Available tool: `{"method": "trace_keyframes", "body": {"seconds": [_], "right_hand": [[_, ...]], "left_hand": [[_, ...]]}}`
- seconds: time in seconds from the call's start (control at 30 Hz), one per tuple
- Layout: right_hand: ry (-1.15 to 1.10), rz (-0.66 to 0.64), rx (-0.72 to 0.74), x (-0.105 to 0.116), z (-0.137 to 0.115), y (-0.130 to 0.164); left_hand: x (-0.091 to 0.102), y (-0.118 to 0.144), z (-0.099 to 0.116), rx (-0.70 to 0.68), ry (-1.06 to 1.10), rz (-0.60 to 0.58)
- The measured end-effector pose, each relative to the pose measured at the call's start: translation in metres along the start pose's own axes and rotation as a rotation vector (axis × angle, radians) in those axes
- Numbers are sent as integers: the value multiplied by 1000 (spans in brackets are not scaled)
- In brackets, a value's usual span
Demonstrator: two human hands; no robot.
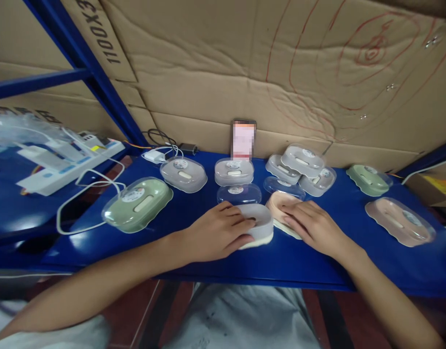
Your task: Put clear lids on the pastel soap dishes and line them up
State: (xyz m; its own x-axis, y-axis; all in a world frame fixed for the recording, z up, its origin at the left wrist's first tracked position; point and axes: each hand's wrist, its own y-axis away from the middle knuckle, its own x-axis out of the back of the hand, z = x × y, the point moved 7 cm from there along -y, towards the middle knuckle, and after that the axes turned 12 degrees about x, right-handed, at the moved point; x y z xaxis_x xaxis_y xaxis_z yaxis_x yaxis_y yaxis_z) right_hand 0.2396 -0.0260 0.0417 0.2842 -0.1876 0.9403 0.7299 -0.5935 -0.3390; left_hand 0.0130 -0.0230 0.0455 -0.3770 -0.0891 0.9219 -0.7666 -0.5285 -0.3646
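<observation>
hands: your left hand (pixel 217 231) lies flat over the white soap box (pixel 257 224), fingers (pixel 234 216) draped on its rim, pinning it rather than gripping; your right hand (pixel 312 224) presses the pink soap box (pixel 281 206) at its 9 o'clock, fingers spread narrow.
position: both boxes sit mid-tabletop (pixel 194 257), touching, close to you so each hand steadies one.
loose lid: clear lid (pixel 239 194) waits at 12 o'clock of the white box.
hidden: your palms cover both box interiors; you cannot tell what's inside. blurred card (pixel 243 140) at the wall is unreadable.
</observation>
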Motion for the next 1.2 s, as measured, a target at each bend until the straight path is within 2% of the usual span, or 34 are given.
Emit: {"method": "trace_keyframes", "body": {"seconds": [0.13,0.27,0.43,0.57,0.67,0.77,0.83,0.93,1.07,1.2], "right_hand": [[18,2,-41,-3,5,-2],[41,24,3,-5,9,0],[79,133,27,12,11,10],[108,228,8,32,11,16],[93,156,-33,31,15,15],[72,91,-12,23,19,13],[80,98,17,21,21,12],[106,123,53,19,19,11],[123,165,150,15,-2,5],[110,81,273,-5,-33,-5]], "left_hand": [[-5,0,1,-12,-9,3],[-12,0,-1,-6,-85,55],[0,2,-1,7,-193,205],[12,1,-7,25,-190,284],[19,-4,-29,127,-198,306],[25,-10,-69,311,-209,313],[24,-13,-96,429,-214,277],[15,-16,-128,536,-220,154],[0,-18,-148,569,-232,22],[-7,-19,-150,546,-235,-6]]}}
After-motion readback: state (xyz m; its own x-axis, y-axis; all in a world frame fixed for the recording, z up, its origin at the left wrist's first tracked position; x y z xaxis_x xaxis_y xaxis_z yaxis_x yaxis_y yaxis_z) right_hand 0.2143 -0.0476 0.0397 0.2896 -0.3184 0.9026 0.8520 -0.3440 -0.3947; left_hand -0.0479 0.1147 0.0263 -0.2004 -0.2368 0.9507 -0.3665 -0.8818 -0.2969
